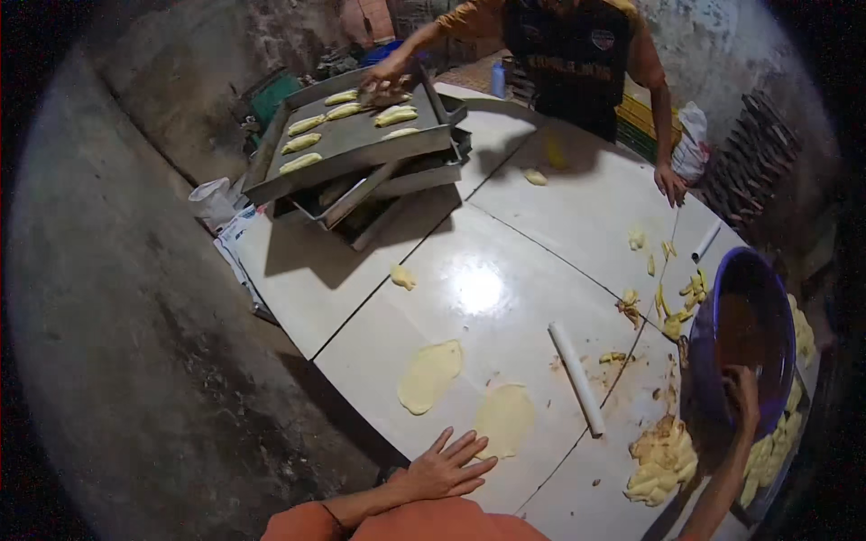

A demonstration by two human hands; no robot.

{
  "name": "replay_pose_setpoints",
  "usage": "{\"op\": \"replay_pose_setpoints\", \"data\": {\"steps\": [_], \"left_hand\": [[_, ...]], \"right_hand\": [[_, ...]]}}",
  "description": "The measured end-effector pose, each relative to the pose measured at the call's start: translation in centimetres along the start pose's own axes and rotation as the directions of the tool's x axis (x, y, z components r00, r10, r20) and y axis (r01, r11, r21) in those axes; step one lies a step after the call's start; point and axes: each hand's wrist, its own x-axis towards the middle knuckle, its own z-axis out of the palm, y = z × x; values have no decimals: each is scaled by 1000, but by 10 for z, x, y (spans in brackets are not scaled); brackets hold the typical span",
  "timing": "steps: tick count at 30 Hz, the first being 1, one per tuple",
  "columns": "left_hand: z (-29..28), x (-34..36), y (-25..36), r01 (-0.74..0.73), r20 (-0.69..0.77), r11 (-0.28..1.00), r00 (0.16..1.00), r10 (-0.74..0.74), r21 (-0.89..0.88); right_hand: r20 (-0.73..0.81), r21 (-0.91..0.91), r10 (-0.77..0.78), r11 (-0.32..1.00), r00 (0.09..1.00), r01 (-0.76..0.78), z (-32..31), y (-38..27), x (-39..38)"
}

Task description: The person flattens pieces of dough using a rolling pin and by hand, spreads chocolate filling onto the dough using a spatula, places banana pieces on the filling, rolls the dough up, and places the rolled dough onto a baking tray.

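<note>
My left hand [446, 470] lies flat with its fingers spread, the fingertips at the near edge of a thin oval sheet of dough [505, 419]. A second flattened dough sheet [430, 377] lies just beyond it to the left. At the right, my right hand [742, 395] reaches over the rim of a deep purple basin [706, 356] with a brown filling [744, 329] low inside. Its fingers are bent together, and what they hold, if anything, cannot be made out. A white rolling pin [577, 379] rests between the sheets and the basin.
Across the table, a co-worker's hand [386, 74] is over stacked metal trays [352, 167] bearing shaped dough pieces. The co-worker's other hand [670, 184] touches the tabletop. Dough piles [661, 460], yellow strips [672, 320], a small dough piece [402, 277] and another white rod [707, 241] lie about.
</note>
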Motion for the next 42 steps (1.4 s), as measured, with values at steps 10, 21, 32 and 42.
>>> {"op": "replay_pose_setpoints", "data": {"steps": [10, 21, 32, 42], "left_hand": [[0, -2, -7, 11, 63, 1000, 998, -11, -5], [8, 3, -6, 34, 40, 999, 999, -35, 26], [3, 3, -3, 5, -2, 995, 1000, -5, 104], [8, 1, -3, 51, -208, 999, 977, -51, -4]], "right_hand": [[-37, 605, 90, 795, 995, -50, -20, -30, 6], [93, 458, -17, 889, 995, -28, -21, -24, 3], [242, 788, 154, 545, 958, -286, -53, -32, -34], [166, 799, 126, 564, 978, -209, -85, -113, -59]]}}
